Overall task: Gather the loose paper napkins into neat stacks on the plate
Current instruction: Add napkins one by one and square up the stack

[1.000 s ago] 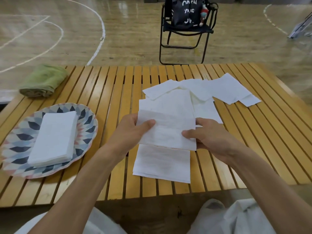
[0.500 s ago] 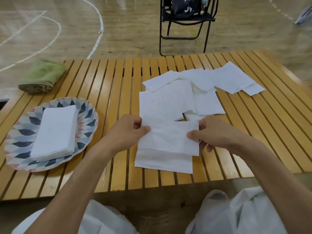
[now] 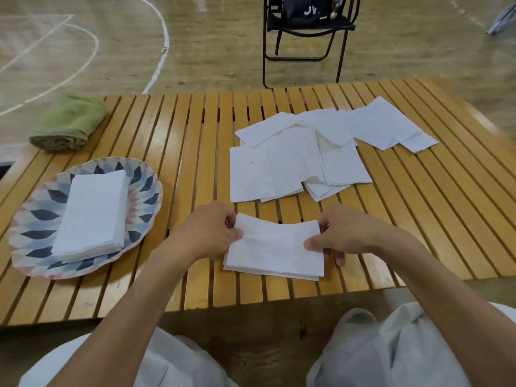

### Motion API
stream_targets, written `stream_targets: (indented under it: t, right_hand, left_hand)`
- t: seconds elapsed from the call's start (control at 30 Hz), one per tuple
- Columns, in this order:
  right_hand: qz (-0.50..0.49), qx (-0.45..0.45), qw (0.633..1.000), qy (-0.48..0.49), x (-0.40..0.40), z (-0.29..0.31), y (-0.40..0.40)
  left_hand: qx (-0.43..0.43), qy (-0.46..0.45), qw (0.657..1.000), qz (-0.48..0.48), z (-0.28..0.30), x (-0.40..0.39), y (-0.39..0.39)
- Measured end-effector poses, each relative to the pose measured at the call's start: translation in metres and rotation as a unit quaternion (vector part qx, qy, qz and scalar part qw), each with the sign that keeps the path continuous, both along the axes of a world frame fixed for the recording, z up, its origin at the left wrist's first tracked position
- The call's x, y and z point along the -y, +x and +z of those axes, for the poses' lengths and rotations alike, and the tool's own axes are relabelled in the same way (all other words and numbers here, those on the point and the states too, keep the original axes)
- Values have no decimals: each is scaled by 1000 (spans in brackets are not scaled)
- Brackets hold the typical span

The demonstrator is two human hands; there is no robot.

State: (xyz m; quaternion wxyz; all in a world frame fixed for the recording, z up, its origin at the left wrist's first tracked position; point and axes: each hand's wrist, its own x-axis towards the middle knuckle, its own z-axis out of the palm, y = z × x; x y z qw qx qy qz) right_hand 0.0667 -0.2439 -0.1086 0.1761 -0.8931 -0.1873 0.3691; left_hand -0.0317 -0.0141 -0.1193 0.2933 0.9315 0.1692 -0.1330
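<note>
A white napkin (image 3: 275, 247) lies on top of a small pile of napkins near the table's front edge. My left hand (image 3: 208, 233) pinches its left edge and my right hand (image 3: 344, 233) pinches its right edge. Beyond them, several loose white napkins (image 3: 301, 157) lie spread and overlapping across the middle and right of the slatted wooden table (image 3: 195, 152). At the left stands a patterned plate (image 3: 36, 219) with a neat napkin stack (image 3: 93, 213) on it.
A rolled green towel (image 3: 68, 121) rests at the table's far left corner. A black folding chair (image 3: 307, 29) with a dark bag on it stands on the gym floor behind the table. My white-clad knees show below the table's front edge.
Both hands have brought the held napkin toward me, off the spread pile and down onto the small pile at the table's front edge.
</note>
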Motion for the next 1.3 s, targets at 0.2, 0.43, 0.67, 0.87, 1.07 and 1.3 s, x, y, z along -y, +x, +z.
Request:
stream_targets:
  t: [0.2, 0.43, 0.67, 0.87, 1.07, 1.3]
  right_hand:
    - [-12, -14, 1000, -1, -2, -5, -1]
    - [-13, -27, 999, -17, -6, -10, -4]
    - [-9, 60, 998, -32, -8, -17, -2]
    - [-36, 216, 975, -20, -4, -18, 3]
    - [45, 201, 976, 65, -9, -14, -8]
    - [63, 225, 972, 33, -9, -22, -6]
  left_hand:
    - [0, 39, 999, -5, -4, 0, 1]
    - [-25, 68, 997, -16, -11, -2, 2]
    - [-17, 90, 996, -5, -19, -2, 3]
    - [63, 126, 990, 26, -14, 2, 1]
    - [80, 44, 989, -112, -6, 16, 1]
    - [66, 84, 985, -133, -15, 24, 5]
